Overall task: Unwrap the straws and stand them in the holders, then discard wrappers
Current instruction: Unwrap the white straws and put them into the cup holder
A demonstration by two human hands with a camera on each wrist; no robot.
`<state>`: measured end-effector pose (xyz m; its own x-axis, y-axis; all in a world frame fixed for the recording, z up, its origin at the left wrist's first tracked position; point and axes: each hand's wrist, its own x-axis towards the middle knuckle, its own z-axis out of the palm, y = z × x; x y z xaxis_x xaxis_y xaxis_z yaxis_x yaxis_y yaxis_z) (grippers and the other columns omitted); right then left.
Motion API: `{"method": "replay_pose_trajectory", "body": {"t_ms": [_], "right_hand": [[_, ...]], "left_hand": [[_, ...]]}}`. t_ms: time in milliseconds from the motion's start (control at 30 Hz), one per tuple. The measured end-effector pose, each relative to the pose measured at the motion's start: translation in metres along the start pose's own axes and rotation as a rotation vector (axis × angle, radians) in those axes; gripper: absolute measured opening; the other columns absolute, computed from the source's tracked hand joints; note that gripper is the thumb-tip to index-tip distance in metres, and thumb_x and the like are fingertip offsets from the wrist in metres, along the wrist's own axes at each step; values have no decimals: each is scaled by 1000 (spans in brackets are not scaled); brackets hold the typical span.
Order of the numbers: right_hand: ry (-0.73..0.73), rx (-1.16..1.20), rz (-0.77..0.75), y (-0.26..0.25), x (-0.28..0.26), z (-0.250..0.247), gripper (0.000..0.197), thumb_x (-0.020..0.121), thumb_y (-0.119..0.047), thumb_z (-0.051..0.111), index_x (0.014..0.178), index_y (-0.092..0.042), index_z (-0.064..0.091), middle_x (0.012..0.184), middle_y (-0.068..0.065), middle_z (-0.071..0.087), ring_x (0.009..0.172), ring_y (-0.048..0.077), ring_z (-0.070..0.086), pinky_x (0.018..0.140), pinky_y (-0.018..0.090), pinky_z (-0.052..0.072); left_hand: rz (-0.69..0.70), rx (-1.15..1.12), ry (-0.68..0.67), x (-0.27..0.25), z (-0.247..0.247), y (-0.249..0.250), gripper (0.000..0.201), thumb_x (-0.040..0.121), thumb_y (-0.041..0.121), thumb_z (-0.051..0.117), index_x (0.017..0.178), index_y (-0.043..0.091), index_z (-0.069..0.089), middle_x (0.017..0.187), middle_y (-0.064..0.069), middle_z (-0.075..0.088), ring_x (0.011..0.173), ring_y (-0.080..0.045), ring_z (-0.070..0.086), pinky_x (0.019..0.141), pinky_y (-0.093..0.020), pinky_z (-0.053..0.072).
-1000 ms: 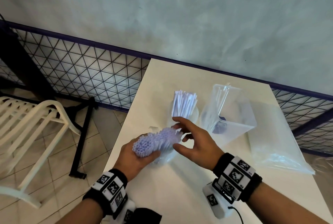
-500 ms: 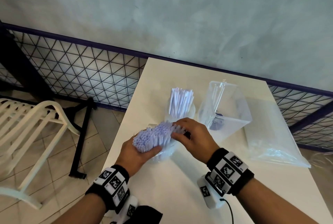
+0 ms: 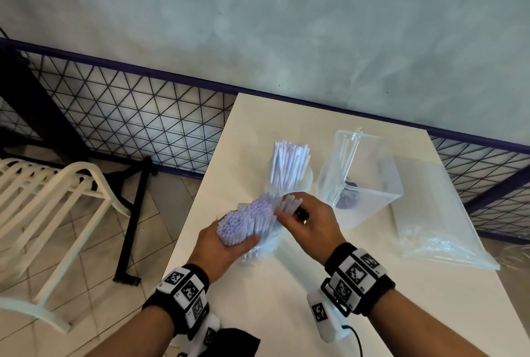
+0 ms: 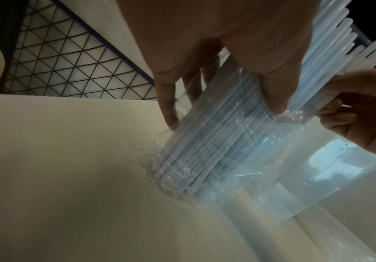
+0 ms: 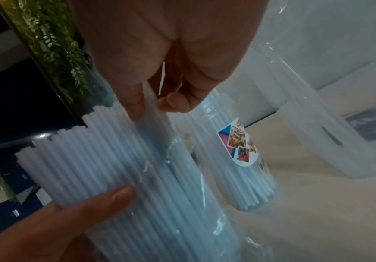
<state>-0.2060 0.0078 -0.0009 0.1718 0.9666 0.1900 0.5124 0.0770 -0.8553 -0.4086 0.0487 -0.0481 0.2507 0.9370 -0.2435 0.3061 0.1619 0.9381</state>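
Note:
A thick bundle of white straws (image 3: 246, 220) in a clear plastic wrapper (image 4: 234, 159) stands tilted on the white table (image 3: 286, 299). My left hand (image 3: 220, 244) grips the bundle round its middle, thumb across the front. My right hand (image 3: 304, 221) pinches a few straws (image 3: 289, 203) at the bundle's top right between thumb and fingers. Behind them a round clear holder (image 3: 289, 176) stands with many straws upright in it; the right wrist view shows its coloured label (image 5: 238, 141). A clear angular holder (image 3: 370, 181) stands to its right with a few straws inside.
A large clear plastic bag (image 3: 438, 224) lies flat at the table's right side. A purple-framed wire fence (image 3: 129, 112) runs behind the table below a grey wall. A white plastic chair (image 3: 48, 201) stands on the tiled floor to the left.
My right hand has closed from spread fingers above the bundle to a pinch on a few straws at its top. The left hand keeps its grip; the view shifted slightly.

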Motion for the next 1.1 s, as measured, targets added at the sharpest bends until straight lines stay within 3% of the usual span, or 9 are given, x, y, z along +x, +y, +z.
{"method": "replay_pose_trajectory", "body": {"t_ms": [100, 233, 300, 367, 500, 700, 900, 1100], "right_hand": [[-27, 20, 27, -7, 3, -1, 7, 87, -17, 71, 87, -17, 64, 70, 9, 61, 59, 22, 50, 58, 34, 46], [-7, 37, 53, -9, 8, -2, 13, 85, -15, 72, 84, -21, 61, 63, 6, 50, 55, 9, 38, 55, 20, 37], [-35, 51, 61, -10, 10, -3, 16, 85, -16, 72, 93, -28, 64, 69, 14, 57, 57, 12, 40, 55, 26, 40], [-67, 50, 63, -9, 13, -4, 21, 86, -16, 72, 97, -33, 68, 78, 10, 66, 60, 19, 48, 59, 34, 47], [-48, 37, 35, -12, 19, -5, 16, 86, -15, 73, 94, -28, 68, 87, -4, 68, 73, 28, 62, 68, 44, 55], [-22, 37, -28, -24, 26, -11, 7, 89, -15, 68, 90, -19, 63, 81, 0, 66, 73, 25, 61, 67, 42, 54], [-92, 63, 68, -17, 40, -9, 14, 90, -18, 69, 103, -16, 72, 95, -3, 74, 88, 12, 70, 83, 40, 57], [-167, -53, -15, -30, 53, -15, 5, 92, -22, 66, 93, -18, 69, 86, -1, 71, 81, 18, 67, 77, 39, 55]], "left_hand": [[-2, 12, 8, 0, 1, 0, 41, 64, 30, 89, 97, 28, 65, 89, 12, 70, 74, 12, 65, 59, -2, 47], [-10, 26, 16, 1, 1, -1, 46, 64, 32, 89, 103, 21, 67, 89, 11, 71, 75, 6, 67, 61, -5, 47], [-9, 33, 18, 1, 1, 0, 46, 64, 32, 89, 103, 21, 66, 89, 12, 70, 77, 4, 66, 61, -5, 46], [-11, 37, 16, 0, 1, 1, 47, 64, 32, 89, 104, 21, 66, 91, 12, 70, 82, 1, 66, 64, -8, 46], [-25, 33, 22, 1, -1, -1, 48, 64, 32, 89, 104, 19, 66, 90, 10, 71, 82, -1, 67, 64, -10, 48], [-25, 23, 16, 0, 0, 0, 45, 66, 26, 89, 103, 20, 64, 88, 14, 68, 74, 9, 64, 58, -3, 46], [-13, 11, 1, 1, 0, 0, 45, 66, 26, 89, 101, 26, 62, 91, 16, 67, 74, 18, 62, 61, -2, 47], [-13, -5, -2, 4, -1, -2, 46, 65, 26, 89, 102, 23, 63, 92, 14, 69, 77, 15, 64, 61, -3, 48]]}}
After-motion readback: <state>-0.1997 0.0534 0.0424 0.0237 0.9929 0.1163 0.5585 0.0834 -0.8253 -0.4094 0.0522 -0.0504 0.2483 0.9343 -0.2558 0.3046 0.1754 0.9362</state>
